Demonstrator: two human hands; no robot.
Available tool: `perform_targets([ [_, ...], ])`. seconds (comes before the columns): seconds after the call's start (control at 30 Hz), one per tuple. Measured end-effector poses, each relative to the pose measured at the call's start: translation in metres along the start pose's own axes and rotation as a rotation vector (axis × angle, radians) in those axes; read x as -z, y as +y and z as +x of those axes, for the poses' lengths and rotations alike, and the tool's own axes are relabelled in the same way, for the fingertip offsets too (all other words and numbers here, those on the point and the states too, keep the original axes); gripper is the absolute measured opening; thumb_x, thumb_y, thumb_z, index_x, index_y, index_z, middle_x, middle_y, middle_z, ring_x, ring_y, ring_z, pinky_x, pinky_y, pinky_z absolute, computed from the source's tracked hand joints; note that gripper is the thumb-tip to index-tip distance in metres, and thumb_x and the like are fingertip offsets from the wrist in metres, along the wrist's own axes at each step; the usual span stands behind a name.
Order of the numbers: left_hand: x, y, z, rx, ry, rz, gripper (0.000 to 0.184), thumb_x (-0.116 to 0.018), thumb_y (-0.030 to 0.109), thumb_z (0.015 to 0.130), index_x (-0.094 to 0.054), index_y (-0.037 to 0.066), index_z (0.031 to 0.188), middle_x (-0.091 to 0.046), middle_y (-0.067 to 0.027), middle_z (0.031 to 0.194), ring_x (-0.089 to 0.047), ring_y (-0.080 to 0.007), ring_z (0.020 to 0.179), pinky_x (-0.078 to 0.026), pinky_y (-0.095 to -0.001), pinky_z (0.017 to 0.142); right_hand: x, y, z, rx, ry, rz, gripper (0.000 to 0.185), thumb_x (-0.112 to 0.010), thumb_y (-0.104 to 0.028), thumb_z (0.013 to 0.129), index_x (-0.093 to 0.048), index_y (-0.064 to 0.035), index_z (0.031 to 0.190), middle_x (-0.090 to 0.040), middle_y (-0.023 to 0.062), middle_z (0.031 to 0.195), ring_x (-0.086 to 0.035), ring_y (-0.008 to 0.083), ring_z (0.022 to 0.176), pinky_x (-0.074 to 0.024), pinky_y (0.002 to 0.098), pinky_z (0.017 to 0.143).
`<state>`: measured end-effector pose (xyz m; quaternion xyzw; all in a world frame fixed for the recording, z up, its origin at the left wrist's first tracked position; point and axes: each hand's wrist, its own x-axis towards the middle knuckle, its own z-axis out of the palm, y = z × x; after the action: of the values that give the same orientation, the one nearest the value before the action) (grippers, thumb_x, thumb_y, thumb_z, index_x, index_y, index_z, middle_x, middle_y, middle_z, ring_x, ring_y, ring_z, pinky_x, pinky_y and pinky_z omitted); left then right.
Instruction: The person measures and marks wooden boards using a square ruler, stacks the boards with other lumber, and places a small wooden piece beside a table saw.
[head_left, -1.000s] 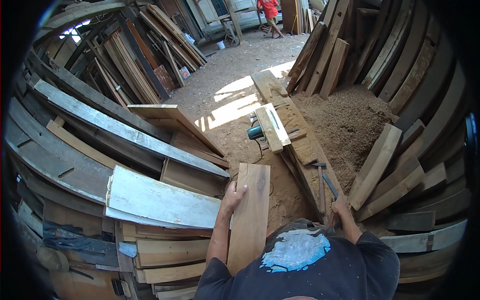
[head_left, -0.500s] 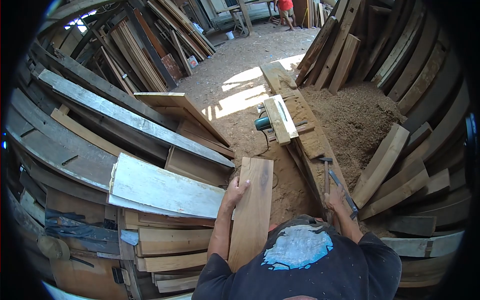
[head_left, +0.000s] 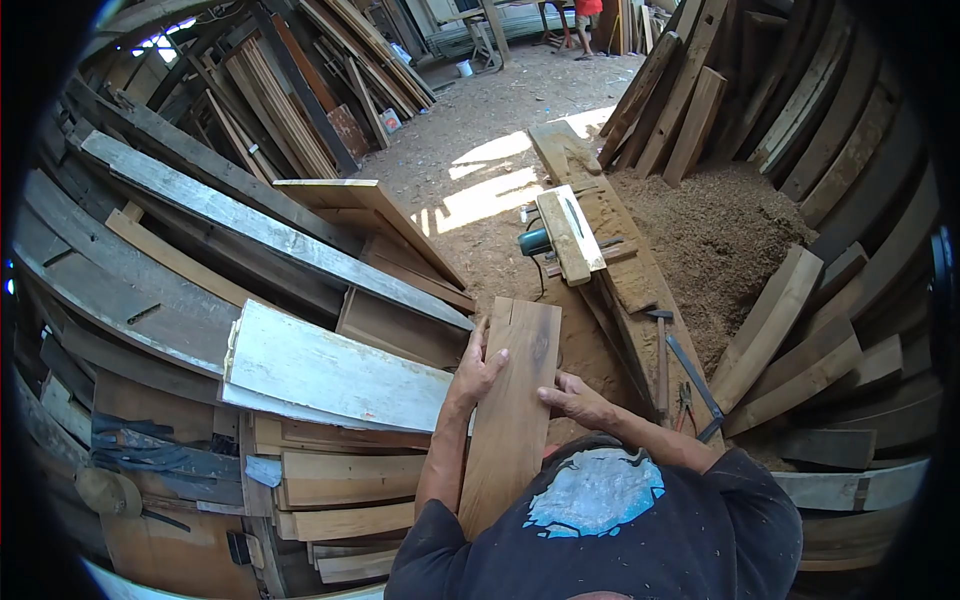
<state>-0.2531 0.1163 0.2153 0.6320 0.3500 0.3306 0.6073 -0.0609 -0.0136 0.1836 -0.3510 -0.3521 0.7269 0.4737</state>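
1. Since the earlier frame, the right hand (head_left: 580, 398) has left the tools and come across to the right edge of the long, smooth, brown wooden board (head_left: 515, 390), uncovering the red-handled metal pliers (head_left: 684, 407).
2. The board slants up in front of the person, its near end running down beside the dark printed T-shirt (head_left: 690, 510), its far end clear of the long, sawdust-strewn wooden counter (head_left: 612, 215).
3. The left hand (head_left: 480, 372) grasps the board's left edge, thumb over the upper face. The right hand's thumb meets the opposite edge; whether its fingers close underneath, I cannot tell.
4. Done so far: the board is picked up, and both hands are at it. The wooden-handled hammer (head_left: 662, 370), the pliers and the dark, angled metal measuring tool (head_left: 697, 382) lie unheld on the counter.
5. Left to do: this looks like a handling stage, with no tool working the board. A dark knot shows near its far end, but no fresh cut can be made out; how much work remains is unclear.
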Motion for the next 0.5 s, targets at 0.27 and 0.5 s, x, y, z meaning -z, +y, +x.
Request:
perform_targets([
  [0.27,0.011,0.0,-0.005,0.089,-0.064,0.078,0.076,-0.058,0.006,0.093,-0.02,0.003,0.159,-0.041,-0.0167,0.154,-0.045,-0.0213,0.138,-0.034,-0.0328,0.114,0.005,0.032,0.01,-0.11,0.024,-0.098,0.055,-0.065,-0.04,0.098,-0.054,0.0048,0.129,-0.063,0.0079,0.114,-0.061,0.0159,0.1,-0.0508,0.0341,0.091],
  [0.5,0.005,-0.007,-0.006,0.065,-0.04,0.049,0.07,-0.059,0.005,0.093,-0.028,0.002,0.155,-0.05,-0.0159,0.146,-0.05,-0.0222,0.132,-0.038,-0.0352,0.112,0.003,0.031,0.003,-0.132,0.036,-0.111,0.056,-0.063,-0.038,0.099,-0.054,0.006,0.131,-0.065,0.0079,0.115,-0.063,0.0149,0.101,-0.0525,0.0345,0.095],
])
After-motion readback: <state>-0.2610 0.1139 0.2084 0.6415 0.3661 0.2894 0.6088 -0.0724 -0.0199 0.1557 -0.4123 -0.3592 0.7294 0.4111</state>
